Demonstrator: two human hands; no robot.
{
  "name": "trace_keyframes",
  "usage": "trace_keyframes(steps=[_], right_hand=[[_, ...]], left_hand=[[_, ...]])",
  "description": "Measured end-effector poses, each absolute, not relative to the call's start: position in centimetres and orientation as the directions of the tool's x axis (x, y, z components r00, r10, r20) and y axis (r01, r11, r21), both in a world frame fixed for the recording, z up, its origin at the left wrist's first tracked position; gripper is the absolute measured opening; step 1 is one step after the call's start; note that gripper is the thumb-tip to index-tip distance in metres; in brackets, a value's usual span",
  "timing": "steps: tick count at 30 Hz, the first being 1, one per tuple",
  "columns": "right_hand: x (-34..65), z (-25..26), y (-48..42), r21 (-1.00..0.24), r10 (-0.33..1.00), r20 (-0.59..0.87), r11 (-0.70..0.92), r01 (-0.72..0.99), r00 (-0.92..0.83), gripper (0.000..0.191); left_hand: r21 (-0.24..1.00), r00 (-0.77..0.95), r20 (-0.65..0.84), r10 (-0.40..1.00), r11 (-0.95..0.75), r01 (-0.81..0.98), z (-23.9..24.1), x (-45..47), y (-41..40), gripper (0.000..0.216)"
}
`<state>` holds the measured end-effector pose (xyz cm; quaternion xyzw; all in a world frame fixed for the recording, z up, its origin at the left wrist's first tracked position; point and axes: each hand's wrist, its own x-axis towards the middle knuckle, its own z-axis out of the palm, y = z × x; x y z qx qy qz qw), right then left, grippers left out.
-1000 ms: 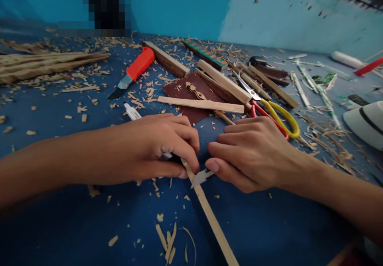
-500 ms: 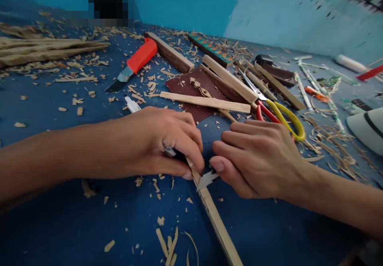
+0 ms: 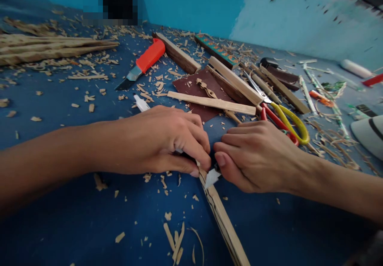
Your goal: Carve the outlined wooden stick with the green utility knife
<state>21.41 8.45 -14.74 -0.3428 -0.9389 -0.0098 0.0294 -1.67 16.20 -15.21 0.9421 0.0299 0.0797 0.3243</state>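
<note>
My left hand [image 3: 163, 140] is closed on the upper end of a thin wooden strip [image 3: 224, 226] that runs down and right across the blue table [image 3: 74, 226]. A white pen-like tool [image 3: 141, 103] pokes out behind that hand. My right hand [image 3: 259, 156] is pinched on a small knife whose bare blade [image 3: 212, 176] rests against the strip just below my left fingertips. The knife's handle is hidden inside the right hand. Both hands almost touch at the fingertips.
Wood shavings [image 3: 175, 240] litter the table. Behind the hands lie a red-handled utility knife [image 3: 143, 63], brown sandpaper [image 3: 199, 92], several wooden sticks [image 3: 211, 102], yellow-and-red scissors [image 3: 281, 116] and a bundle of long splints [image 3: 54, 48]. A white hat [image 3: 369, 132] sits at right.
The strip has turned in my left hand, showing a dark-streaked side. The blade has stayed against the strip, and both hands have drawn slightly closer.
</note>
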Motion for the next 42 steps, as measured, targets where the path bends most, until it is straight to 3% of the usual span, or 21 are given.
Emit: trace_keyframes(steps=[3, 12, 20, 25, 32, 36, 39, 42], right_hand=[[21.3, -14.3, 8.7, -0.018, 0.643, -0.029, 0.765, 0.644, -0.765, 0.047], [21.2, -13.9, 8.6, -0.047, 0.647, -0.098, 0.756, 0.653, -0.756, 0.049], [20.6, -13.2, 8.0, 0.004, 0.694, -0.227, 0.702, 0.712, -0.683, 0.057], [20.6, -12.6, 8.1, 0.043, 0.685, -0.233, 0.716, 0.697, -0.690, 0.056], [20.6, -11.6, 9.1, 0.048, 0.554, -0.183, 0.830, 0.555, -0.812, 0.055], [20.7, -12.2, 8.9, 0.005, 0.570, -0.232, 0.811, 0.585, -0.788, 0.055], [21.1, -13.2, 8.1, -0.011, 0.649, -0.124, 0.756, 0.655, -0.751, 0.052], [21.7, -13.3, 7.5, 0.127, 0.635, 0.210, 0.736, 0.665, -0.743, 0.048]], left_hand=[[0.598, 0.984, 0.143, 0.108, -0.802, 0.001, -15.3, -1.7, 16.2, 0.010], [0.571, 0.986, 0.107, 0.127, -0.820, 0.043, -15.1, -1.8, 16.0, 0.013], [0.593, 0.981, 0.140, 0.134, -0.804, 0.025, -15.1, -1.9, 16.0, 0.012], [0.582, 0.982, 0.143, 0.126, -0.813, 0.020, -15.1, -1.9, 16.2, 0.012], [0.553, 0.980, 0.167, 0.110, -0.833, -0.001, -15.5, -1.9, 16.1, 0.015], [0.555, 0.982, 0.152, 0.113, -0.832, 0.010, -15.1, -1.9, 16.0, 0.016], [0.560, 0.988, 0.115, 0.105, -0.828, 0.023, -14.7, -1.9, 16.0, 0.015], [0.560, 0.988, 0.127, 0.093, -0.829, 0.006, -14.9, -2.0, 16.1, 0.015]])
